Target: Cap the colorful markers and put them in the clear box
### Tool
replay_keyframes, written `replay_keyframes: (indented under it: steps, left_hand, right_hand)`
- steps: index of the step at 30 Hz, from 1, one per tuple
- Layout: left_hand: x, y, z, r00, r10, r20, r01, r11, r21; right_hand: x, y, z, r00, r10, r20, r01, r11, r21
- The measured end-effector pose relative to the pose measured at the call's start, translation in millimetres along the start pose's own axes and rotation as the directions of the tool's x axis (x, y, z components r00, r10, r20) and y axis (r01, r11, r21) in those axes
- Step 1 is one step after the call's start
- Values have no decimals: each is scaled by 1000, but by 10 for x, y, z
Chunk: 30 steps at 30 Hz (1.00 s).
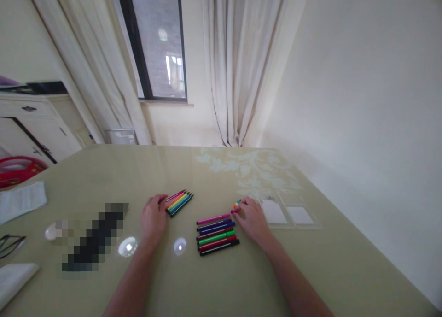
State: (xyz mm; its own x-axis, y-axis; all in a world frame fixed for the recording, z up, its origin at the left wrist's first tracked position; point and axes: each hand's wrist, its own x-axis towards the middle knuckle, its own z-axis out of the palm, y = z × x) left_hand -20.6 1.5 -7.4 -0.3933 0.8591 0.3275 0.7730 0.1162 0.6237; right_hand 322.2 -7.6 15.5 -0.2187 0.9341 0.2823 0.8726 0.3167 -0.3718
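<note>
Hands [154, 218] flank central row of capped plastic felt-tip pens [216, 238].
Right fingers pinched on small magenta plastic cap [234, 211], by multicoloured bits [237, 203], right of row. Left fingers bent at slim multicoloured pens [177, 202], beyond row's left, perhaps steadying them; grip can't be told. Row lies side by side on glossy green desk [103, 179], probably keeping colours distinct.

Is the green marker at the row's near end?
No, the black marker lies there, with a red marker between it and the green marker.
</note>
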Motion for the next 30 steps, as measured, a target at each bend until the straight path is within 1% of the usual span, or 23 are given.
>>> replay_keyframes:
  steps: [2,3,5,6,7,9,11,14,16,18,21,23,30]
  left_hand:
    - [14,44,-35,996,-5,-84,0,998,-61]
    - [20,69,-56,991,-14,-132,-2,993,-121]
    - [22,123,-89,979,-55,-194,-3,958,-287]
    - [17,152,-97,978,-87,-189,8,923,-385]
    - [6,182,-96,980,-122,-158,32,876,-481]
    - [-33,248,-69,982,-183,-51,109,762,-638]
    - [-94,327,-18,976,-206,74,192,648,-737]
    - [-214,472,61,962,-156,223,272,509,-816]
    - [-296,573,91,950,-99,296,308,456,-835]
    - [-365,659,101,933,-43,357,336,459,-822]
    - [-430,734,96,911,11,413,351,508,-787]
    - [-447,749,92,903,33,428,347,530,-774]
    - [-447,759,86,893,65,446,340,552,-762]
  right_hand:
    - [7,10,-36,999,-4,-40,5,1000,30]
    - [9,11,-61,997,3,-72,2,998,66]
    - [8,-6,-115,990,34,-136,-8,983,183]
    - [4,-25,-140,986,55,-158,-13,967,254]
    - [0,-50,-161,983,75,-169,-17,946,324]
    - [-11,-114,-189,980,99,-173,-14,900,435]
    - [-20,-179,-199,979,104,-173,-3,864,503]
    - [-24,-248,-198,980,94,-177,26,817,577]
    - [-25,-271,-197,978,98,-186,40,782,623]
    - [-28,-280,-198,974,110,-196,48,750,660]
    - [-33,-275,-195,971,122,-205,54,727,685]
    - [-35,-264,-189,968,129,-215,55,726,685]
    - [-39,-239,-187,962,149,-227,50,724,688]
